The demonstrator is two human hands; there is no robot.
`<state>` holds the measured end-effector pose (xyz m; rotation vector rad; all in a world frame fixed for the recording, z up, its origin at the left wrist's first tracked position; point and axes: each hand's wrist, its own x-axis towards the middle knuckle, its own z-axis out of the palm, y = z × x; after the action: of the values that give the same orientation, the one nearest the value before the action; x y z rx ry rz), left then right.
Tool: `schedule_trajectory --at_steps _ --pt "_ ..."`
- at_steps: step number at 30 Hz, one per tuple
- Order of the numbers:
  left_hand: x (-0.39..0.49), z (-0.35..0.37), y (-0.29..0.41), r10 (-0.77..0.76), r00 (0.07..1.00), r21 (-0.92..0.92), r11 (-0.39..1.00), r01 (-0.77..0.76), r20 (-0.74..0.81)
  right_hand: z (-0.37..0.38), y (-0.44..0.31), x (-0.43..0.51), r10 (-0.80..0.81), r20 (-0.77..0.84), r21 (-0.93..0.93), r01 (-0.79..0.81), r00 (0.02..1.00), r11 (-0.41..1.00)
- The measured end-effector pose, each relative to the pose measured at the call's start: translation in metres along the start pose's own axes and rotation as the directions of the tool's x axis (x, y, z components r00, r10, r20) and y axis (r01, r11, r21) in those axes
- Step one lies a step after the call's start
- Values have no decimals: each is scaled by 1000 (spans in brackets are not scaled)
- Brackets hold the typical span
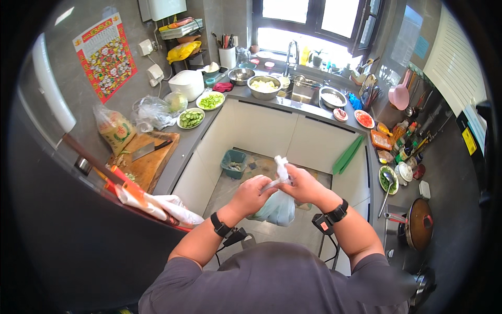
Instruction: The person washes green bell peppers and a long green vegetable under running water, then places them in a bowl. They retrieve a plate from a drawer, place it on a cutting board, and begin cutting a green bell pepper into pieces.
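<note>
A thin whitish plastic bag hangs filled below my two hands, over the kitchen floor. My left hand pinches one side of its gathered neck between thumb and fingers. On the other side, my right hand grips the twisted top, and a crumpled white end sticks up above the fingers. What the bag holds is hidden. Beyond my hands, a green waste bin with scraps inside stands on the floor by the cabinets. Black straps with small devices are around both wrists.
On the left counter a cleaver lies on a wooden cutting board, near plates of sliced cucumber. Steel bowls stand by the sink. At right are seasoning bottles and a lidded pan. A green bag hangs from a cabinet.
</note>
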<state>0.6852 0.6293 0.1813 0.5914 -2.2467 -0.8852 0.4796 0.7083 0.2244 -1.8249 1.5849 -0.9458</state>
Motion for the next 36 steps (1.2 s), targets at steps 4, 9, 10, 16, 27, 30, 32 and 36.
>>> schedule_trajectory --at_steps 4,9,10,16,27,30,32,36 --pt "66 11 -30 25 999 -123 992 -19 47 -29 37 27 163 -133 191 -136 978 972" --pt "139 20 -68 -60 997 -300 953 41 -56 -48 105 82 268 -288 347 -161 919 924" --pt "154 23 -79 -96 991 -309 949 64 -89 -51 121 95 180 -333 339 -61 925 939" --pt "234 18 -136 -310 919 -365 907 210 -242 -89 205 194 225 -333 616 30 916 787" --pt "351 -3 -171 -409 912 -280 874 396 14 -119 215 376 -91 -25 769 77 996 635" --pt "370 -10 -188 -402 915 -402 845 352 -45 -128 214 413 -83 -70 647 109 994 755" --pt "381 -13 -205 -454 888 -504 786 359 -76 -130 218 430 -136 -46 626 135 990 768" --pt "400 -32 -247 -507 839 -652 707 274 -196 -137 236 461 -88 -15 544 82 996 835"
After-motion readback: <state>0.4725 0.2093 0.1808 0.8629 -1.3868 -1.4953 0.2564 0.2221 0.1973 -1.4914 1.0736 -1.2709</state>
